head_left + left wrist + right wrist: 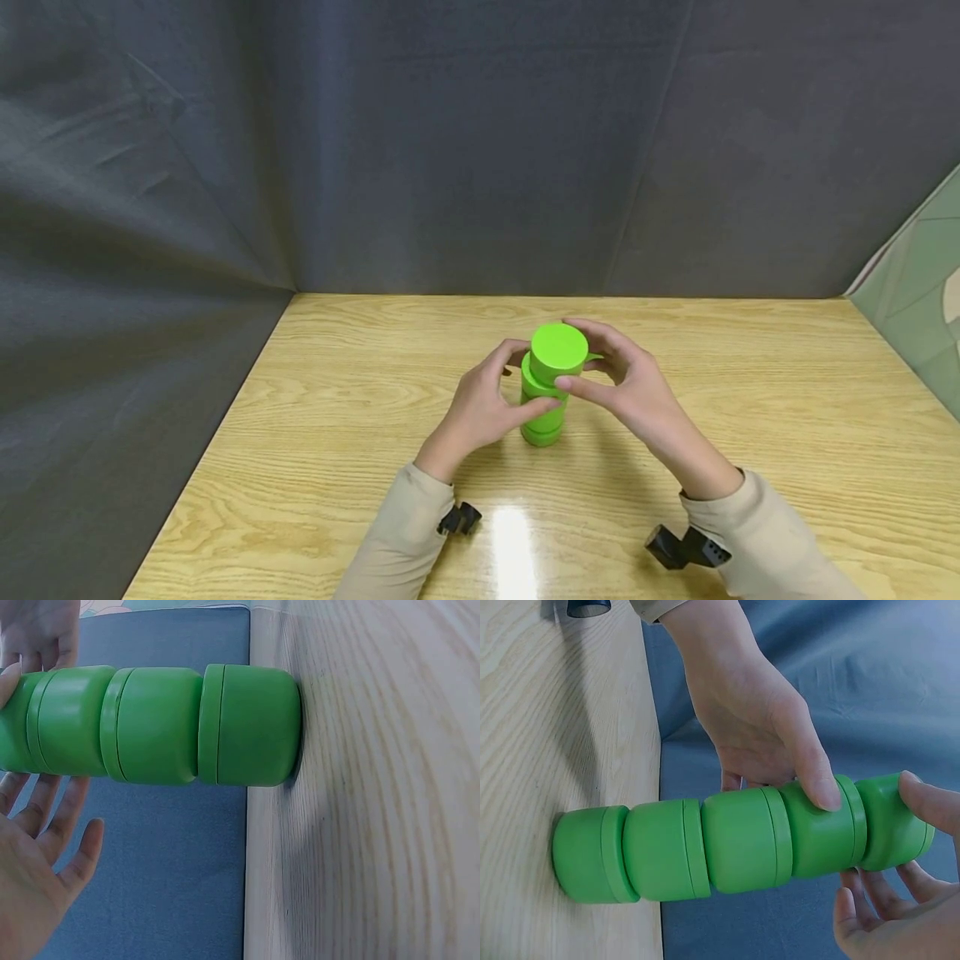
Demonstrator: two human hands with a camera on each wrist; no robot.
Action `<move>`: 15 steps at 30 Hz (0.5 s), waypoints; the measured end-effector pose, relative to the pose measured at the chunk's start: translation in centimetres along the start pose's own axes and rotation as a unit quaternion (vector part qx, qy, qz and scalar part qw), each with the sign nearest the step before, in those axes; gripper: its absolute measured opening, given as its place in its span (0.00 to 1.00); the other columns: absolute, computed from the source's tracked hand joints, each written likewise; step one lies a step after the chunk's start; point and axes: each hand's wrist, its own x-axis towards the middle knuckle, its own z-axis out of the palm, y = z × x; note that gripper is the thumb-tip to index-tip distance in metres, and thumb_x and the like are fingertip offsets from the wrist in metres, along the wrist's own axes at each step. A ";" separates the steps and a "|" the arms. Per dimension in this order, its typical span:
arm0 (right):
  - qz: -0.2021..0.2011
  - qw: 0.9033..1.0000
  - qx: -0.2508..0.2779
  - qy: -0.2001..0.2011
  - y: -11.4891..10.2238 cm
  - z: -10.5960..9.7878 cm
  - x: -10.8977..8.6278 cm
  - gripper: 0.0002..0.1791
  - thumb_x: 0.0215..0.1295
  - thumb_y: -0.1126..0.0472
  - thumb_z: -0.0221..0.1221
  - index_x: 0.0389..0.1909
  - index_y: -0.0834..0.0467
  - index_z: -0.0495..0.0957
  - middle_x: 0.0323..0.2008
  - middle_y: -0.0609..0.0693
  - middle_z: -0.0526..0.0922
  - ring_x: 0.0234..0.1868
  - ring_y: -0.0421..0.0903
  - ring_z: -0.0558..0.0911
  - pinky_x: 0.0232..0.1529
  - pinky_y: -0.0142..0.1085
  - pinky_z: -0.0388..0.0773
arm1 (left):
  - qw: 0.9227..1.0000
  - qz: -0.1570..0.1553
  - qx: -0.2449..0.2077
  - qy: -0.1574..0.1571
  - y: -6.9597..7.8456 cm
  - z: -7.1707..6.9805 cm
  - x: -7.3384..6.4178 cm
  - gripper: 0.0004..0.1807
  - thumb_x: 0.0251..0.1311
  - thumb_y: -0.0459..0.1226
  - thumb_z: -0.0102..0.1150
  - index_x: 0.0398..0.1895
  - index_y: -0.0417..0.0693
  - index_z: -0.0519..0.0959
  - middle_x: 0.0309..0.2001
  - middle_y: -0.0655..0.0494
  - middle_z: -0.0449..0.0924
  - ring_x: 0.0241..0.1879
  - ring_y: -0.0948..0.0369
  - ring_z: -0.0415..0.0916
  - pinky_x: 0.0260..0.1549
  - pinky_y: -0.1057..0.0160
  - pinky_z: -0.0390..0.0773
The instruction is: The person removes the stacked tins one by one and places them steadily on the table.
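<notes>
Several green round lidded jars [543, 417] stand on the tabletop, stacked in one upright column. My left hand [482, 404] holds the second jar from the top [821, 836], its thumb lying on the near side and its fingers round the far side. My right hand [637, 379] grips the topmost jar [559, 348] between thumb and fingers, from the right. In the right wrist view, the top jar sits slightly askew to the column. The left wrist view shows the lower jars [157, 724] close up, with the left hand's spread fingers [67, 825] beside them.
The wooden table [300, 467] reaches to a dark cloth backdrop [465, 167] behind and at the left. A green patterned surface [915, 283] shows at the right edge. Each sleeve carries a small black device [686, 548] near the wrist.
</notes>
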 end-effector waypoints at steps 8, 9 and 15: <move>-0.012 1.000 0.002 0.015 -0.1 -0.6 -0.2 0.33 0.60 0.69 0.68 0.67 0.58 0.71 0.57 0.52 0.78 0.53 0.41 0.77 0.49 0.29 0.75 | 1.000 0.003 0.006 0.000 0.0 0.0 0.0 0.33 0.53 0.47 0.75 0.60 0.53 0.71 0.52 0.61 0.79 0.52 0.65 0.74 0.52 0.50 0.76; -0.013 1.000 0.004 0.016 -0.1 -0.7 -0.2 0.33 0.60 0.69 0.68 0.67 0.58 0.71 0.57 0.51 0.78 0.53 0.41 0.77 0.49 0.30 0.75 | 1.000 0.004 0.006 0.001 0.0 0.0 0.0 0.33 0.53 0.47 0.75 0.60 0.53 0.71 0.52 0.61 0.78 0.52 0.65 0.74 0.52 0.50 0.76; -0.019 0.999 0.013 0.026 0.0 -1.3 -0.3 0.33 0.60 0.71 0.68 0.67 0.61 0.70 0.55 0.45 0.79 0.53 0.41 0.77 0.50 0.30 0.75 | 1.000 0.005 0.006 0.000 -0.1 0.1 0.0 0.33 0.53 0.47 0.75 0.61 0.53 0.70 0.52 0.62 0.78 0.52 0.66 0.74 0.53 0.50 0.76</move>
